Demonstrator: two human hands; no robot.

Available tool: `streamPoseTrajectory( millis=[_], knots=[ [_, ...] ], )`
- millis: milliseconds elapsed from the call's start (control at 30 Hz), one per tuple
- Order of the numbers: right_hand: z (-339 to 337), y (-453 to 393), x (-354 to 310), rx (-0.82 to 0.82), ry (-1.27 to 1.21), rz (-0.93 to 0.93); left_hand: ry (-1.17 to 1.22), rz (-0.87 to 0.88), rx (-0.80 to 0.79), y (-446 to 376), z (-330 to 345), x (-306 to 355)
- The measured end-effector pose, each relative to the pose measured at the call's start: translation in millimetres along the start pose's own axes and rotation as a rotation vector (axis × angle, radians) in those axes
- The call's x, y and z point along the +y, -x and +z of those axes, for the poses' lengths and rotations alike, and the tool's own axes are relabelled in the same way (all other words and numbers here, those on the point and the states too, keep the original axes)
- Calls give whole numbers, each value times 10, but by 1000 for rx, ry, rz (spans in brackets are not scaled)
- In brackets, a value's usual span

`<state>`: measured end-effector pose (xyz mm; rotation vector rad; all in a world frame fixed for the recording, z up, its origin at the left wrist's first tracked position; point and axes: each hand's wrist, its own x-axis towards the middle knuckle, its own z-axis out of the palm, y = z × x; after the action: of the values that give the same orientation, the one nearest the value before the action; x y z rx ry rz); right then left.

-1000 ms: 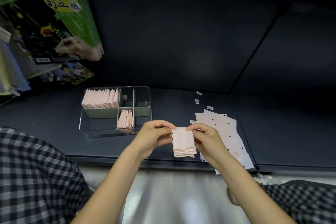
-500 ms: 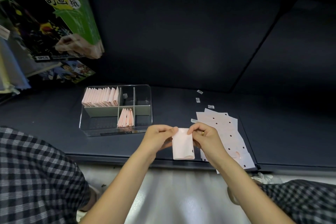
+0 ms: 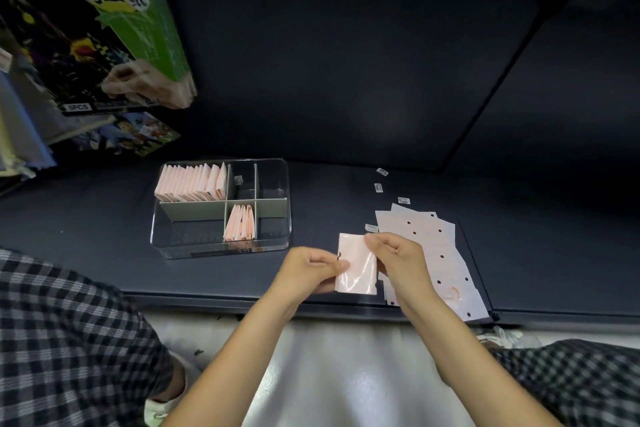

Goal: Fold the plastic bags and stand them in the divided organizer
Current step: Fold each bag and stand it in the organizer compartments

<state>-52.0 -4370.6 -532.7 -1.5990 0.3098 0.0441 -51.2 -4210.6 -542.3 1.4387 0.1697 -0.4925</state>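
Observation:
A pale pink folded plastic bag [image 3: 356, 269] is held flat above the front edge of the dark shelf. My left hand [image 3: 310, 270] pinches its left edge and my right hand [image 3: 398, 258] pinches its upper right corner. To the left stands the clear divided organizer [image 3: 273, 243]. A long row of folded pink bags [image 3: 192, 184] fills its back left compartment, and several folded bags [image 3: 240, 227] stand in a narrow front compartment. A loose pile of unfolded pink bags [image 3: 436, 253] with black dots lies right of my hands.
Small white stickers [image 3: 381, 187] lie scattered on the dark shelf [image 3: 104, 236] behind the pile. A green boxed product [image 3: 114, 28] and other packages hang over the left. My checked trouser legs [image 3: 62, 340] frame the pale floor below the shelf edge.
The thick folded bundle has been flattened into a smooth single rectangle. Both hands shifted slightly along its edges while staying in the same place over the shelf front.

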Motion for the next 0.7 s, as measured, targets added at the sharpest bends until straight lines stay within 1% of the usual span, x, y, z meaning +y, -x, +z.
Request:
streamPoseTrajectory(
  millis=[67,133,267,333,433,567,633,700],
  knots=[
    [2,-19,24,29,-10,20,2,-22,-3,-4,-27,-18],
    [35,-23,76,32,-13,56,19,-24,34,-22,-47,-35],
    [122,-10,197,-97,33,169,137,-42,179,-77,-146,-81],
    [173,-13,224,-108,51,187,151,-56,206,-103,-214,-102],
    [254,-34,232,-85,103,163,179,-72,208,-139,-281,-145],
    [388,-61,256,-94,215,128,210,-71,235,-202,-364,-189],
    [463,-103,270,-67,235,111,182,-49,249,-250,-410,-184],
    [534,-171,286,-24,240,97,105,-8,252,-320,-480,-171]
  ],
)
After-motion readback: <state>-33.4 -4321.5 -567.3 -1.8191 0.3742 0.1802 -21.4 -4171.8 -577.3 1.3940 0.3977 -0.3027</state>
